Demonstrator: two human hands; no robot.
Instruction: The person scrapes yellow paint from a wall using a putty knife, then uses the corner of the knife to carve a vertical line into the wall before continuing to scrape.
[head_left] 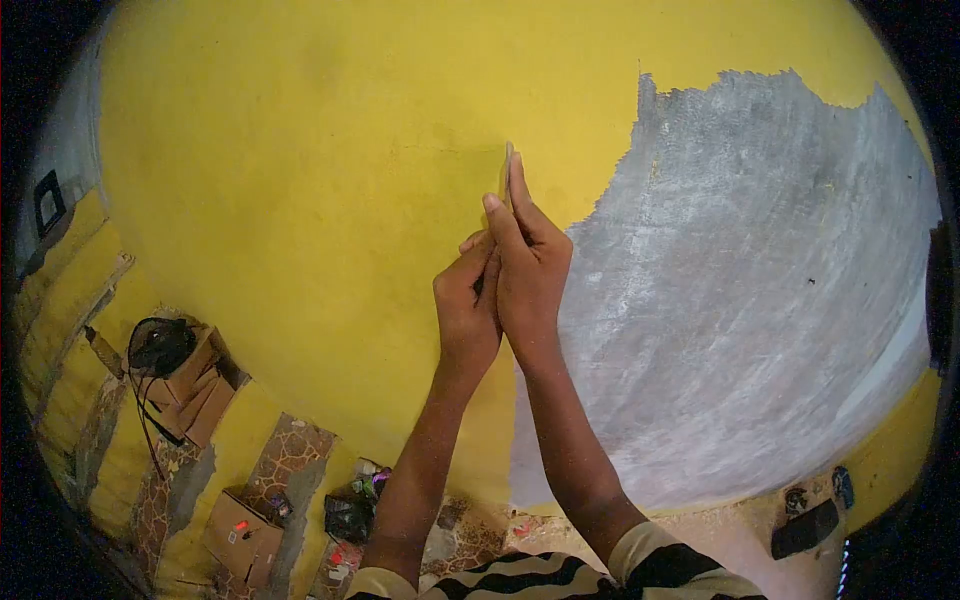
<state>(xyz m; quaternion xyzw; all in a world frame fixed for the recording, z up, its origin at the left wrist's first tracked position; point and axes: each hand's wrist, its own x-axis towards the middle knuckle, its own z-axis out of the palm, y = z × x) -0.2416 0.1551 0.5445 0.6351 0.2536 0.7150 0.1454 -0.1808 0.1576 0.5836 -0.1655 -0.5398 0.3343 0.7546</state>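
Note:
A thin flat scraper points upward against the yellow wall, seen almost edge-on; its handle is hidden inside my hands. My right hand grips it with the index finger stretched along the blade and the thumb on the near side. Pressed close beside it, my left hand is closed around the lower part of the tool. To the right of both hands the yellow coat ends in a jagged edge, and a large bare grey patch shows on the wall.
Steps with patterned treads run along the lower left. On them stand an open cardboard box with a black item on top, another cardboard box and a black plastic bag. A dark object lies on the floor at lower right.

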